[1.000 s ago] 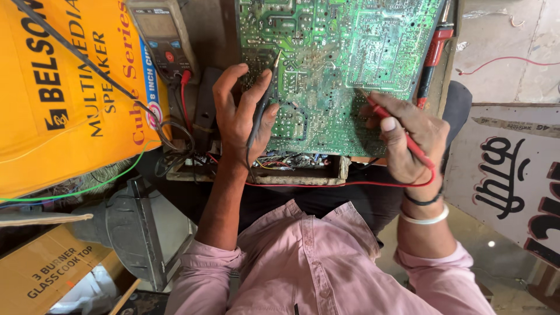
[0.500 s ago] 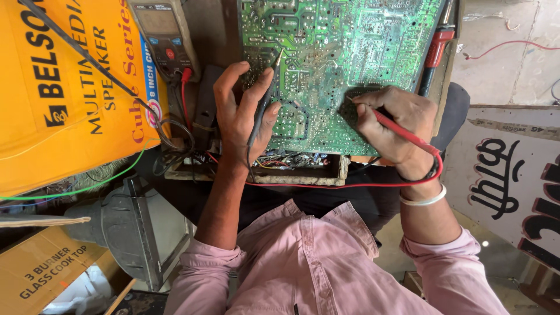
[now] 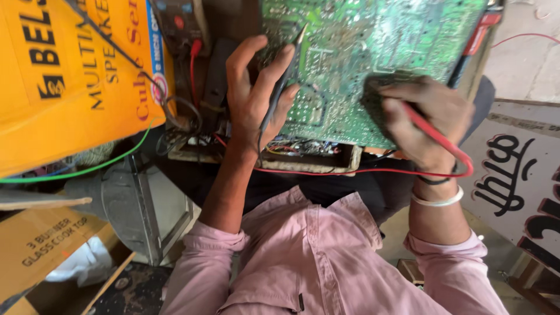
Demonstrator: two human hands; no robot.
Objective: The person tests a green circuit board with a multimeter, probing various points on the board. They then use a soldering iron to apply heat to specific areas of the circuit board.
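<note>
The left hand (image 3: 251,102) pinches a black probe (image 3: 280,87) pen-like, tip steadied on the green circuit board (image 3: 361,52). To its right, the right hand (image 3: 426,119) grips a red probe (image 3: 434,134), pressing onto the board's near edge; a multimeter (image 3: 178,23) sits far left.

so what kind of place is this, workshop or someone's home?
Most likely a small electronics repair shop. A bare green circuit board is being probed, black probe in the left hand, red probe in the right hand, a multimeter alongside, and cardboard appliance boxes stacked nearby.
</note>
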